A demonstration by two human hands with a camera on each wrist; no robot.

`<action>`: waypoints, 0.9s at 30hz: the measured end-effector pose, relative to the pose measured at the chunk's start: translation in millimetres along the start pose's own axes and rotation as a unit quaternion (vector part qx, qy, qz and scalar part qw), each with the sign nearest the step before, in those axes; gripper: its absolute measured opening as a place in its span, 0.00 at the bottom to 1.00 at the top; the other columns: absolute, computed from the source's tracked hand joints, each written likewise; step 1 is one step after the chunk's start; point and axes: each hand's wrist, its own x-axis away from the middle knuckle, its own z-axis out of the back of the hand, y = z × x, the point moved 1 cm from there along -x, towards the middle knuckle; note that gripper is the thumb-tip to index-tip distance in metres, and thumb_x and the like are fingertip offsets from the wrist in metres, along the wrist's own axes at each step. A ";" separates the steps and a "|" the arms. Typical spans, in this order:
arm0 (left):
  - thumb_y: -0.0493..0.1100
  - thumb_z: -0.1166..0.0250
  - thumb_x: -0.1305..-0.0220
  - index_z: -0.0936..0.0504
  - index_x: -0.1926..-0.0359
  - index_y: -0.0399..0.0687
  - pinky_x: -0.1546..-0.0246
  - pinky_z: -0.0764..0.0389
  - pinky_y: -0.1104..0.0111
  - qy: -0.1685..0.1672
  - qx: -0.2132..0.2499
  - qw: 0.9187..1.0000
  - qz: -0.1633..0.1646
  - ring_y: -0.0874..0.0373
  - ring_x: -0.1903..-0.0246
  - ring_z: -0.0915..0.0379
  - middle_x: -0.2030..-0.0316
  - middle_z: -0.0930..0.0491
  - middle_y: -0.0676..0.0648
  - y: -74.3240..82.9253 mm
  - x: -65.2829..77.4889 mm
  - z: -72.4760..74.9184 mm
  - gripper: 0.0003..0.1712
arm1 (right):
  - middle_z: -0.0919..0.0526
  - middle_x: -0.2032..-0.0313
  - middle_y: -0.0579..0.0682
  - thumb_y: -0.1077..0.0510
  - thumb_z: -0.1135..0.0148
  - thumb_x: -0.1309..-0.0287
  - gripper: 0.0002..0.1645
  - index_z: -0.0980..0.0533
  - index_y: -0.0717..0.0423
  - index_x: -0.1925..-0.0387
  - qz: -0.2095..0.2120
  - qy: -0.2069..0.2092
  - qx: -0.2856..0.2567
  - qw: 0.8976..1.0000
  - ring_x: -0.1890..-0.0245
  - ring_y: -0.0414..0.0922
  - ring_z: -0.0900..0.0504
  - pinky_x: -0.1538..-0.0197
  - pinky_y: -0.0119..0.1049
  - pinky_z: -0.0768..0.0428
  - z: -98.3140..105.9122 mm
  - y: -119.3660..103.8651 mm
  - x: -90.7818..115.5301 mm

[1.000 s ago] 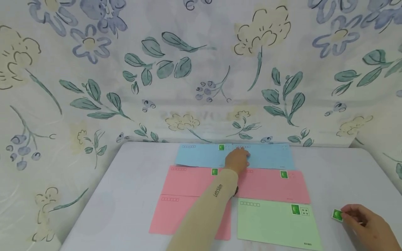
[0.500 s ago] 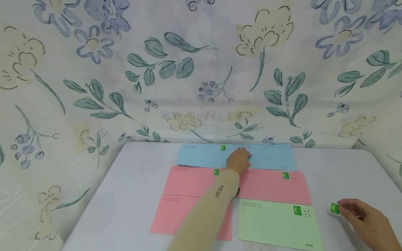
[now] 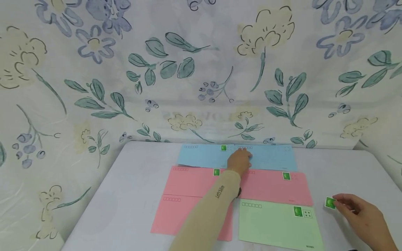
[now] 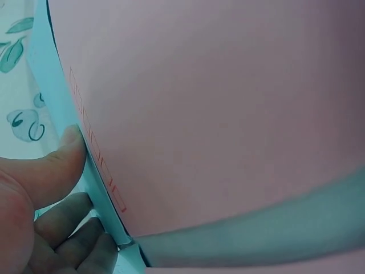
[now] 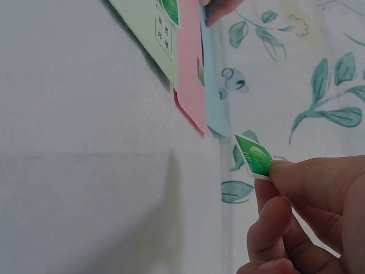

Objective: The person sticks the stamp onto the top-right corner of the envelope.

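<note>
In the head view, my left hand [image 3: 239,162] rests on the right blue envelope [image 3: 271,157] at the back, near its left end. The left wrist view has the thumb [image 4: 65,162] lying along the blue paper, other fingers bent loosely beside it. My right hand [image 3: 361,214] pinches a green postage stamp [image 3: 330,203] by one edge between thumb and finger. It is held above the white table, to the right of the green envelope [image 3: 276,226]. The blue envelope under my left hand bears printed squares at its top right corner, with no stamp there.
Another blue envelope [image 3: 198,156], with a stamp, lies at back left. Pink envelopes [image 3: 270,186] fill the middle and front left, partly under my left sleeve [image 3: 204,216]. Stamps show on two pink envelopes and the green one. A floral cloth [image 3: 220,69] hangs behind the table [image 3: 110,195].
My right hand has moved left and farther back over the table with the stamp pinched in it. The left hand stays on the blue envelope.
</note>
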 end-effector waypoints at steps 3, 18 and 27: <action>0.47 0.32 0.35 0.19 0.38 0.57 0.29 0.39 0.65 -0.001 0.002 1.000 0.001 0.56 0.28 0.40 0.29 0.33 0.50 -0.2 0.0 -0.8 0.24 | 0.15 0.62 0.62 0.55 0.36 0.33 0.18 0.21 0.66 0.51 0.009 0.013 -0.005 1.000 0.68 0.47 0.21 0.75 0.29 0.28 -1.5 -2.7 -1.3; 0.47 0.32 0.35 0.19 0.37 0.57 0.29 0.38 0.65 0.006 -0.002 1.000 -0.003 0.55 0.28 0.40 0.29 0.32 0.50 -1.8 0.2 0.0 0.24 | 0.13 0.61 0.64 0.58 0.34 0.36 0.15 0.19 0.65 0.53 0.074 0.056 -0.020 0.996 0.68 0.45 0.20 0.76 0.26 0.27 -6.9 -21.7 -5.8; 0.47 0.33 0.34 0.19 0.37 0.58 0.29 0.39 0.65 -0.002 -0.005 1.000 -0.001 0.56 0.27 0.42 0.29 0.33 0.51 -2.7 0.3 -2.0 0.24 | 0.13 0.62 0.63 0.58 0.34 0.36 0.14 0.19 0.65 0.53 0.095 0.060 -0.031 0.993 0.69 0.31 0.25 0.76 0.26 0.27 -8.8 -26.0 -9.8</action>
